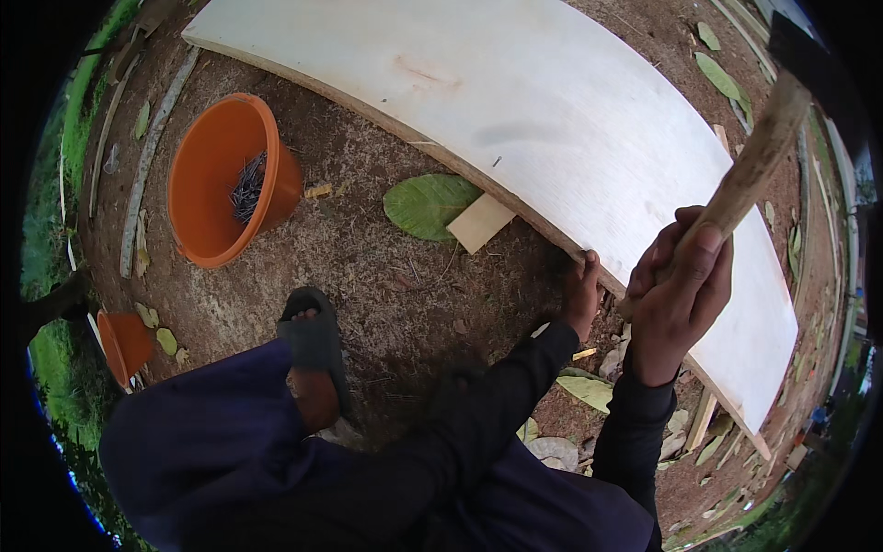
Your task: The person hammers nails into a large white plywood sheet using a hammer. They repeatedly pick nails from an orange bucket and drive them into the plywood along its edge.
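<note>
My right hand [679, 297] grips the wooden handle of a raised hammer [759, 152]; its dark head shows at the upper right rim. My left hand [584, 293] holds the near edge of a large white-faced wooden panel [552, 103], thumb at the top edge, with its other fingers mostly hidden. A nail [497, 161] stands partly out of the panel, up and left of my left hand. Another small nail or nail head [384, 101] shows farther left on the panel. Nails [248, 188] lie inside an orange plastic bucket [221, 179] at the left.
A small flat wood offcut [481, 223] and a large green leaf [429, 207] lie by the panel's near edge. A second orange bucket [124, 345] is at the far left. Wooden strips [155, 162] and fallen leaves are on the bare soil. My sandalled foot [312, 345] is below the nearer bucket.
</note>
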`<state>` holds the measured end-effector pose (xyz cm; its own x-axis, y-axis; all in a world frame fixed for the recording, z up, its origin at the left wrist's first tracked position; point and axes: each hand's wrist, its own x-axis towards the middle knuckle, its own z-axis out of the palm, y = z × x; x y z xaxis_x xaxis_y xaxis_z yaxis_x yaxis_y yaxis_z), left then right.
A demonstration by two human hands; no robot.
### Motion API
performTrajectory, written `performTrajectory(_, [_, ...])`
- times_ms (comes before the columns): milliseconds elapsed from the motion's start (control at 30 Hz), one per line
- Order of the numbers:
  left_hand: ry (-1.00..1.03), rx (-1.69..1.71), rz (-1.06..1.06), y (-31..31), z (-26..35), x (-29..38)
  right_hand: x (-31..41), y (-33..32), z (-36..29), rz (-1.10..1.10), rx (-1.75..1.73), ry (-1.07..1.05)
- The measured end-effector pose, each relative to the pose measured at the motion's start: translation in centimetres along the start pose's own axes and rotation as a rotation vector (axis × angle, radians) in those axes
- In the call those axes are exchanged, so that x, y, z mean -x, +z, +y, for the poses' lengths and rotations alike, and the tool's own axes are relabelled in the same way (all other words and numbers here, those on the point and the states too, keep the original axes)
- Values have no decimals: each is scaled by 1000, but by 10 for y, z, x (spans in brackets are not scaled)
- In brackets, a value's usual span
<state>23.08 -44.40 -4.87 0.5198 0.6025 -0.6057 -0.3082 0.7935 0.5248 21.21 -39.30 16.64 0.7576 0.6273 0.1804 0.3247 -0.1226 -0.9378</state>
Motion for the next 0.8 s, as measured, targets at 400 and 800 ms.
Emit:
performTrajectory(400, [1, 43, 22, 2, 3, 1, 3, 5, 1, -22, -14, 35])
performTrajectory(800, [-87, 3, -84, -11, 4, 3, 0, 3, 4, 2, 212, -15])
